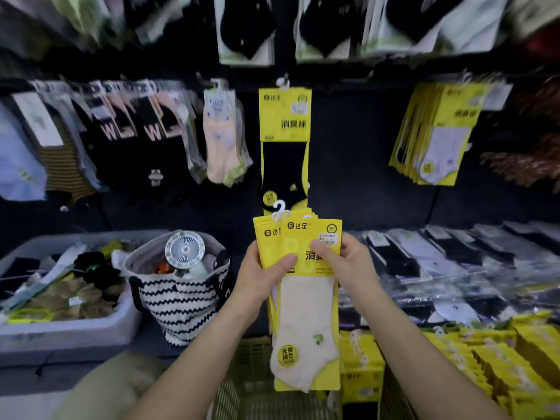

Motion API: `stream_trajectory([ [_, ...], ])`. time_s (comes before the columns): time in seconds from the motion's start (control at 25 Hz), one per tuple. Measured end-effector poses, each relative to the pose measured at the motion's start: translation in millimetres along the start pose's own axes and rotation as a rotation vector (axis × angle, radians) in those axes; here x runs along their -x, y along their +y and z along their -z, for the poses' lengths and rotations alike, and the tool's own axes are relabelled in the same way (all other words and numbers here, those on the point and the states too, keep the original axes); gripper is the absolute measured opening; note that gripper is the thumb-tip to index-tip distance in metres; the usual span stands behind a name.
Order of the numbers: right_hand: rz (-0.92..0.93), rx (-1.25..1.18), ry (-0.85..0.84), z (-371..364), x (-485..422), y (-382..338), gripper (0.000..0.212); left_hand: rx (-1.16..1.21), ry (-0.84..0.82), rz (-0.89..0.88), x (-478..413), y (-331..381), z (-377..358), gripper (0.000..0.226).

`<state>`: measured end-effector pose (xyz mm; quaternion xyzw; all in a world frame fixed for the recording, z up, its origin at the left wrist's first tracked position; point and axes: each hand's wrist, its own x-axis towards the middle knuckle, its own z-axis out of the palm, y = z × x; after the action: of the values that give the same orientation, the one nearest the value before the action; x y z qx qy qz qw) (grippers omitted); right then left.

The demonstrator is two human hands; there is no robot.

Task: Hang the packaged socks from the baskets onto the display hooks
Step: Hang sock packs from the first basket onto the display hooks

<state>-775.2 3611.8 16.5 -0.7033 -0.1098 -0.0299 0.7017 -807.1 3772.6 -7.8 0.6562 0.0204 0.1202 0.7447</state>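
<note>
Many yellow sock packs (pixel 485 359) lie heaped at the near right, seemingly in a basket, so a good deal of hanging looks left to do. A mesh basket (pixel 248 374) sits nearest, below the forearms.

Just beyond, both hands hold up a stack of packs (pixel 306 313) with white hangers (pixel 280 209) at its top. The left hand (pixel 260 277) grips the stack from its left edge, fingers curled behind and thumb pressed on the front. The right hand (pixel 348 262) pinches the front pack, a white sock, near its top right corner, thumb on the face and fingers behind, as if to part it from the rest. None of this stack is on a hook yet.

Farther back, on the dark wall, a single black-sock pack (pixel 285 147) hangs from the middle hook (pixel 283 81), above the stack. A thick bunch of white-sock packs (pixel 436 137) hangs at the far right. I judge the job begun but far from finished.
</note>
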Motion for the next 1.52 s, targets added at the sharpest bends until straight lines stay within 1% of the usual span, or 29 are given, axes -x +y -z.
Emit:
stream_trajectory([
  [0.12, 0.156, 0.072, 0.018, 8, -30, -52, 0.021, -0.055, 0.028, -0.115, -30, 38, -5, 0.052],
  [0.2, 0.268, 0.211, -0.008, 11, -50, -88, 0.014, -0.088, 0.026, -0.178, -49, 63, -5, 0.046],
  [0.24, 0.316, 0.280, -0.039, 11, -59, -103, 0.010, -0.092, 0.020, -0.207, -57, 74, -4, 0.047],
  [0.32, 0.363, 0.354, -0.090, 6, -71, -125, 0.008, -0.097, 0.008, -0.242, -69, 89, -1, 0.056],
  [0.4, 0.358, 0.369, -0.117, -3, -81, -138, 0.009, -0.089, 0.002, -0.256, -76, 95, 1, 0.058],
  [0.48, 0.321, 0.324, -0.132, -12, -89, -144, 0.009, -0.064, -0.009, -0.267, -80, 94, 6, 0.055],
  [0.64, 0.235, 0.192, -0.074, -28, -105, -146, 0.017, -0.021, -0.004, -0.268, -90, 88, 18, 0.052],
  [0.8, 0.225, 0.218, -0.044, -38, -121, -145, 0.019, -0.012, 0.058, -0.256, -99, 83, 29, 0.031],
  [0.84, 0.223, 0.213, -0.013, -37, -127, -148, 0.018, -0.013, 0.083, -0.267, -101, 85, 33, 0.033],
  [0.96, 0.222, 0.190, 0.082, -33, -147, -164, 0.017, -0.001, 0.183, -0.295, -105, 93, 46, 0.048],
  [1.0, 0.229, 0.207, 0.102, -33, -155, -169, 0.018, -0.012, 0.213, -0.305, -106, 97, 50, 0.046],
  [1.12, 0.267, 0.271, 0.166, -38, -175, -183, 0.022, -0.070, 0.282, -0.345, -109, 110, 59, 0.024],
  [1.2, 0.291, 0.296, 0.179, -44, -186, -189, 0.022, -0.090, 0.315, -0.364, -111, 123, 64, 0.022],
  [1.36, 0.332, 0.450, 0.169, -54, -198, -185, 0.013, -0.131, 0.312, -0.400, -106, 148, 73, 0.023],
  [1.52, 0.289, 0.428, 0.148, -51, -200, -179, 0.011, -0.151, 0.269, -0.389, -96, 143, 66, 0.021],
])
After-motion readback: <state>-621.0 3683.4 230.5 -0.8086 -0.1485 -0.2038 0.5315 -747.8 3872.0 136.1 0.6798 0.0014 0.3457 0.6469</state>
